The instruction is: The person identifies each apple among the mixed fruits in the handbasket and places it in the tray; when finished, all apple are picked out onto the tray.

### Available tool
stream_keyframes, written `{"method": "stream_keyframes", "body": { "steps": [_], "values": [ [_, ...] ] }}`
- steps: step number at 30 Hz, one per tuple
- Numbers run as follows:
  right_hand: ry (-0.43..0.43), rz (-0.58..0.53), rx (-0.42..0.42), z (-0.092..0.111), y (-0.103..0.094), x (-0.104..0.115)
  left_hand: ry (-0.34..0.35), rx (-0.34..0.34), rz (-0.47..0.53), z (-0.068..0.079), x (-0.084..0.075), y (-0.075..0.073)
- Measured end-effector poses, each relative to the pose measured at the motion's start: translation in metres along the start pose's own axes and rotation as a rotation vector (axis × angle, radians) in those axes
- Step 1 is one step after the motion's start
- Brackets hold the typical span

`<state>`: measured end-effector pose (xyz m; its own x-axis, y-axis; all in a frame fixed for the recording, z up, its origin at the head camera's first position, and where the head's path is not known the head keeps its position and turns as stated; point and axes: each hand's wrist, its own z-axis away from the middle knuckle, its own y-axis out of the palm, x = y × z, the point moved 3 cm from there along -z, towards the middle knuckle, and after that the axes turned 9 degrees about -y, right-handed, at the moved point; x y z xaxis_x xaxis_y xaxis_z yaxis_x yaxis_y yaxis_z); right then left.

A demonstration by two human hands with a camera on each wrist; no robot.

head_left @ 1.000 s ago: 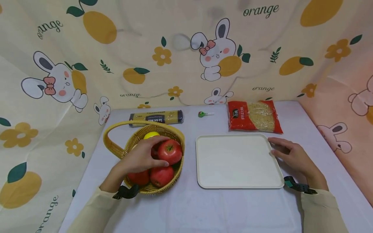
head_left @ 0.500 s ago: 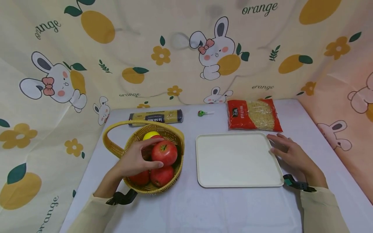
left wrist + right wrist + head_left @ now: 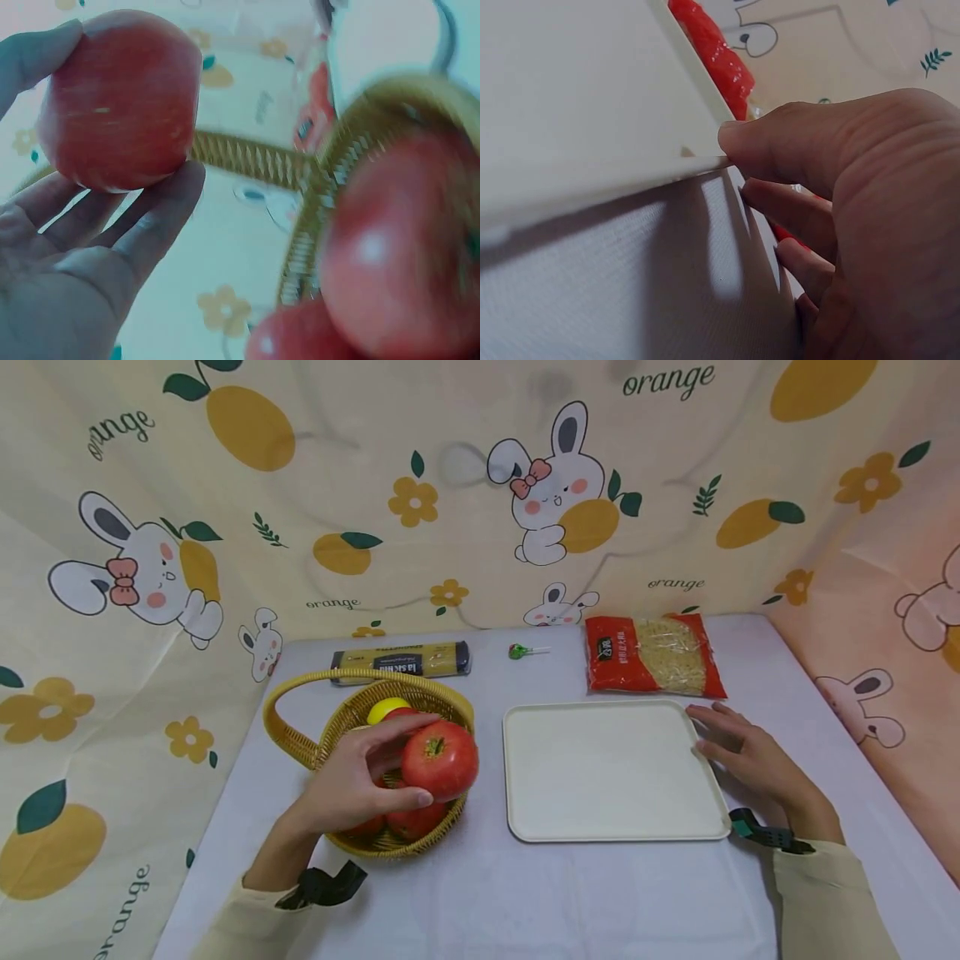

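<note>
The left hand (image 3: 347, 783) held an apple (image 3: 440, 762) left of the tray (image 3: 611, 772); the right hand (image 3: 761, 762), relaxed, touched the tray's right rim.

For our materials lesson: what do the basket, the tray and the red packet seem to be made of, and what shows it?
Basket: perhaps wicker or a plastic imitation, slightly glossy; the ribbed weave shows.
Tray: probably plastic, pale, smooth and satin-looking, with a thin raised rim, though coated metal is possible.
Red packet: most likely plastic film, shiny, judging by its crinkles, glints and see-through section.
</note>
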<state>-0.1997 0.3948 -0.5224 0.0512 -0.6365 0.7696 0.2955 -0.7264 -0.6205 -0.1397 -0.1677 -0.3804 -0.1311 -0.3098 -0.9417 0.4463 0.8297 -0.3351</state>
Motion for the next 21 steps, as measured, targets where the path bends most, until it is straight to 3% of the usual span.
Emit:
{"method": "stream_keyframes", "body": {
  "steps": [11, 17, 21],
  "values": [
    [-0.010, 0.020, -0.002, 0.000, -0.001, 0.002, 0.093, 0.040, -0.017, -0.025, -0.026, 0.048],
    [-0.005, 0.024, -0.002, 0.000, -0.003, 0.001, 0.113, 0.066, -0.006, -0.050, -0.032, 0.088],
    [-0.018, 0.030, -0.005, -0.001, -0.002, 0.003, 0.091, 0.063, -0.003, -0.067, -0.029, 0.115]
  ]
}}
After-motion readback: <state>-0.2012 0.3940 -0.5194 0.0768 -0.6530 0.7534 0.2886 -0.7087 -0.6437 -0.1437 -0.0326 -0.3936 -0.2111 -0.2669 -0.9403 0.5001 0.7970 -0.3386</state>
